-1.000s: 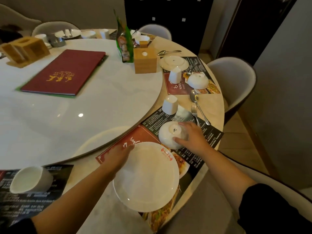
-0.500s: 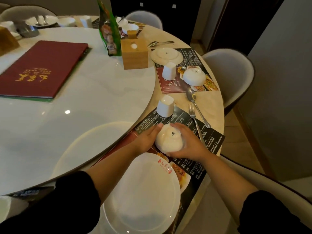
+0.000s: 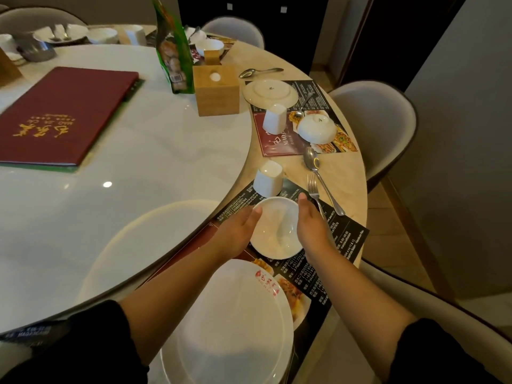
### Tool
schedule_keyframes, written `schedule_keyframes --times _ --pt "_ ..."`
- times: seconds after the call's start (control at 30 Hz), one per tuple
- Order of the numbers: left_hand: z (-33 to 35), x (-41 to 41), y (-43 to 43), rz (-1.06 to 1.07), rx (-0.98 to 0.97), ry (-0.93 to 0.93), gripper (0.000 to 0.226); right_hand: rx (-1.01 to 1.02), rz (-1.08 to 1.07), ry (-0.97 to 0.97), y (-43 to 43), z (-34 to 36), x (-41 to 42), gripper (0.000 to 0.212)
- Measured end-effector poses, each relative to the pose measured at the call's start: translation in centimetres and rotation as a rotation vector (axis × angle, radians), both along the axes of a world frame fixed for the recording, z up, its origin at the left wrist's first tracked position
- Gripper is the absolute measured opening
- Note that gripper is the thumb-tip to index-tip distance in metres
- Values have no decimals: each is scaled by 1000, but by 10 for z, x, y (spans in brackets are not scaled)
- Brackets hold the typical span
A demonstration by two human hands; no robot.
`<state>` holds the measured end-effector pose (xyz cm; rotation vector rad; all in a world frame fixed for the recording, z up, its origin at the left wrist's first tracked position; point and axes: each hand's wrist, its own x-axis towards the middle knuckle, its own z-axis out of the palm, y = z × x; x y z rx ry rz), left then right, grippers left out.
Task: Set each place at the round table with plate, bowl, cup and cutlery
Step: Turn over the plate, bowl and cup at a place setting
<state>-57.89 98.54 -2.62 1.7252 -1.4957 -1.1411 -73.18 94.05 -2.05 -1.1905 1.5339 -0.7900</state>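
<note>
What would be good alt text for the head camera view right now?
Both hands, left and right, cup an upright white bowl over a printed placemat at a round table. A white plate lies nearer the viewer; an upturned cup, fork and spoon lie beyond.

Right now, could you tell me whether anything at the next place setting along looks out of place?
Yes. At that setting the bowl, cup and plate all sit upside down, bases up. A spoon lies off the placemat, stray on the bare table beyond the plate.
</note>
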Motion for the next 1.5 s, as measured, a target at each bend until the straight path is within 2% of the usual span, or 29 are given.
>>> schedule_keyframes --times 0.13,0.33,0.5,0.57,0.7,0.77,0.83,0.9,0.97,1.03,1.1,1.13,1.2,1.27,1.37,1.5 --pt "-4 6 -5 -15 42 -135 42 -36 63 169 -9 -4 7 52" --pt "-7 7 -16 -31 74 -222 41 -119 191 398 -23 -17 6 49" --pt "-11 10 -20 -23 107 -212 47 -112 263 440 -30 -23 2 48" --pt "-12 12 -20 -25 117 -180 48 -133 302 513 -35 -20 -1 50" --pt "-17 18 -17 5 148 -108 50 -482 145 488 -65 -8 11 48" --pt "-18 19 -13 74 106 -72 49 -582 241 553 -83 6 26 62" --pt "-19 19 -8 181 -13 -65 43 -544 457 769 -98 18 43 79" --pt "-24 22 -5 223 -160 -234 40 -449 643 989 -108 22 55 86" --pt "-31 27 -2 162 -192 -373 41 -342 712 1077 -115 18 62 79" --pt "-37 32 -2 38 -158 -432 42 -289 715 1050 -119 14 62 73" --pt "-41 36 0 -86 -122 -499 45 -307 637 928 -122 10 56 74" --pt "-43 37 0 -141 -106 -529 47 -329 555 808 -123 9 52 73" --pt "-47 40 1 -217 -62 -548 50 -329 330 426 -122 5 44 71" --pt "-48 41 0 -234 -25 -468 49 -295 151 129 -120 1 37 73" --pt "-46 44 -3 -196 9 -267 47 -314 134 54 -118 -5 28 79" --pt "-46 48 -3 -192 34 -202 47 -371 236 88 -115 -13 24 66"
